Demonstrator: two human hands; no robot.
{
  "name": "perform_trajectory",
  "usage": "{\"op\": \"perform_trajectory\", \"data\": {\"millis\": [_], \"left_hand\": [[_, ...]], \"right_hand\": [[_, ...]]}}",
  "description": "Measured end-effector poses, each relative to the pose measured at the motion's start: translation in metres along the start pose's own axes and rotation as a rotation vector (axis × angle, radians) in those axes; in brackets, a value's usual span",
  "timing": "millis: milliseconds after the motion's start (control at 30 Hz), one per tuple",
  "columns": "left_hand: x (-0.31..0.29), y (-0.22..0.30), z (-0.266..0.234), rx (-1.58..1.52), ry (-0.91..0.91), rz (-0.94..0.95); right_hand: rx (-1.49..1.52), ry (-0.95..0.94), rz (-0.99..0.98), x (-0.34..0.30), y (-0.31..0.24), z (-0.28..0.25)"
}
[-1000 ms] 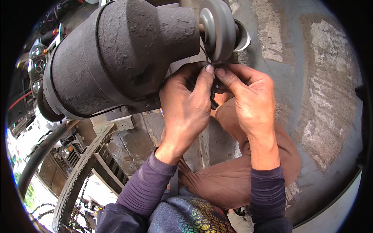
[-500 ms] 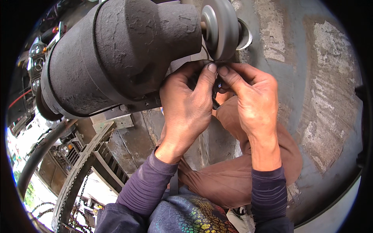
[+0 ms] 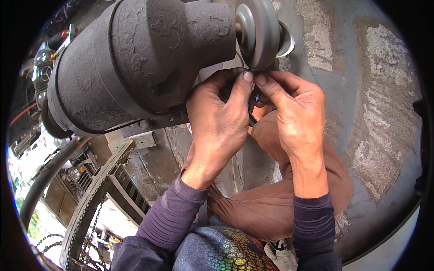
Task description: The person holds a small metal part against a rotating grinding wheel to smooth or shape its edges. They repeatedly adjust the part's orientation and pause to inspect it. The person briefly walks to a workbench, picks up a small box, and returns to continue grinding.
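Observation:
A bench grinder's dark, rough motor housing point(image 3: 140, 58) fills the upper left, and its grey grinding wheel point(image 3: 264, 34) stands on the shaft at the right end. Just below the wheel's lower edge, my left hand point(image 3: 219, 113) is closed in a pinch, thumb against fingers. Close beside it, my right hand point(image 3: 298, 117) pinches the same way, the two thumbs almost meeting. What the fingertips hold is too small and too covered to make out. A dark piece point(image 3: 252, 118) shows between the hands, partly hidden.
Behind the wheel sits a pale curved guard point(image 3: 285, 40). A metal frame with a chain point(image 3: 92, 198) stands at the lower left, near a dark pipe point(image 3: 49, 176). Worn concrete floor point(image 3: 379, 113) lies to the right. My bent leg in brown trousers point(image 3: 271, 203) is below the hands.
Both hands keep their pinch under the wheel, with only a very slight shift. The view has moved a little.

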State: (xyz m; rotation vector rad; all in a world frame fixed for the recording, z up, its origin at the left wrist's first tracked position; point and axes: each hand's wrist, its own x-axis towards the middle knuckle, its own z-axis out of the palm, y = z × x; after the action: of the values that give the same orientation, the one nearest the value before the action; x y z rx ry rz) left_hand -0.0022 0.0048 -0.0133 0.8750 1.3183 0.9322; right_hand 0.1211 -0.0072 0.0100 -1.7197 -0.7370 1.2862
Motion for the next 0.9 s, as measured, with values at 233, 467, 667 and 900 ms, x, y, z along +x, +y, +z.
{"op": "perform_trajectory", "data": {"millis": [233, 467, 667, 900], "left_hand": [[0.0002, 0.0018, 0.0000, 0.024, -0.005, 0.015], [0.0004, 0.0037, 0.0002, 0.037, 0.004, 0.013], [-0.0032, 0.0040, 0.0001, 0.058, 0.018, 0.016], [-0.0030, 0.0016, -0.0001, 0.067, 0.048, 0.021]], "right_hand": [[0.001, -0.005, 0.003, 0.0000, -0.0006, -0.0010], [-0.013, 0.003, -0.008, 0.0005, -0.0013, 0.0018], [-0.064, 0.010, -0.020, 0.0009, -0.0038, 0.0035], [-0.028, -0.012, -0.016, 0.0006, -0.0043, 0.0040]]}}
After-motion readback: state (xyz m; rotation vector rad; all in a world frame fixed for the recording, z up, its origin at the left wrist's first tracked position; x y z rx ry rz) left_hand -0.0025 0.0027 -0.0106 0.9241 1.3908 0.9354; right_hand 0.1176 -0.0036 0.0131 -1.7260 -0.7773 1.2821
